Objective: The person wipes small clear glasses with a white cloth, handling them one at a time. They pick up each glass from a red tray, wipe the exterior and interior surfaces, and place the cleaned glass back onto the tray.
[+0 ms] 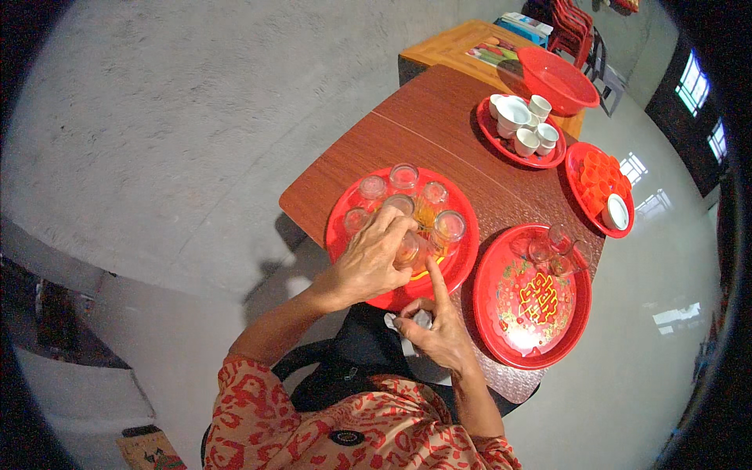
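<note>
On the near part of the table, a round red tray (462, 196) carries several clear glasses, most apparently upside down. My left hand (370, 257) reaches over it, its fingers curled around a clear glass (408, 249). Just right of that, my right hand (440, 333) grips a crumpled white cloth (421, 318) at the tray's near edge. Its index finger stretches out toward the glass in my left hand. Another clear glass (450, 226) stands right of my left hand, and a glass (403, 176) sits at the tray's far side.
To the right, a deeper red tray (479, 313) with a yellow pattern holds several clear glasses (560, 243). Farther back, a red plate (501, 149) bears white cups, and another red plate (576, 168) holds orange-red cups. A large red basin (556, 78) stands at the table's far end.
</note>
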`<state>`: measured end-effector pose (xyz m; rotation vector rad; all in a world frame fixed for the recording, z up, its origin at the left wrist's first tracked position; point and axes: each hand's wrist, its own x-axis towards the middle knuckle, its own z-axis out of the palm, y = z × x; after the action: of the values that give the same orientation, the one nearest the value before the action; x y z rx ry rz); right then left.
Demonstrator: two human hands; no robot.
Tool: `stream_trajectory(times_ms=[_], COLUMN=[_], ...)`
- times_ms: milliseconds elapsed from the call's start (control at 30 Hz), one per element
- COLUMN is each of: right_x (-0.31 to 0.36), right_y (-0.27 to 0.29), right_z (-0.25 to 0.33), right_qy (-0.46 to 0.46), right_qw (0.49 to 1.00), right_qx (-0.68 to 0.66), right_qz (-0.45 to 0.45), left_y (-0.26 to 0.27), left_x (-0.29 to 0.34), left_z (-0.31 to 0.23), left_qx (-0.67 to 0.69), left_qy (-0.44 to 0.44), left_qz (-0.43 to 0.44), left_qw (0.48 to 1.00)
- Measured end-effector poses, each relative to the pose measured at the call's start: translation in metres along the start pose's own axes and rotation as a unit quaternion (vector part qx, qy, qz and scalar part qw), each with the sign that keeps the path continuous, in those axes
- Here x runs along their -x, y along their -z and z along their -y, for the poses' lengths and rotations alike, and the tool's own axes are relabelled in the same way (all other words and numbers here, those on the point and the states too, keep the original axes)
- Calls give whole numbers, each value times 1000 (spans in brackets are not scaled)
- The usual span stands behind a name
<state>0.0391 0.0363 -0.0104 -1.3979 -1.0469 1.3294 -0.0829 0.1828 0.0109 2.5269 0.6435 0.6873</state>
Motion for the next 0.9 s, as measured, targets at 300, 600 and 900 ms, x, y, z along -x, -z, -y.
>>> stream_trajectory(times_ms=[300, 600, 900], right_x=[-18, -26, -25], right_y=[-2, 3, 6], right_z=[-17, -18, -24], right_qy=[16, -33, -52], right_qw=[998, 996, 995], right_qx=[-55, -80, -81], right_qz=[-7, -2, -19], left_y=[-19, -19, -2], left_x=[-6, -8, 2], left_z=[15, 9, 10], left_qx=[-16, -88, -127], left_qy=[24, 22, 42], left_qz=[-14, -29, -95], left_qw=[999, 995, 986])
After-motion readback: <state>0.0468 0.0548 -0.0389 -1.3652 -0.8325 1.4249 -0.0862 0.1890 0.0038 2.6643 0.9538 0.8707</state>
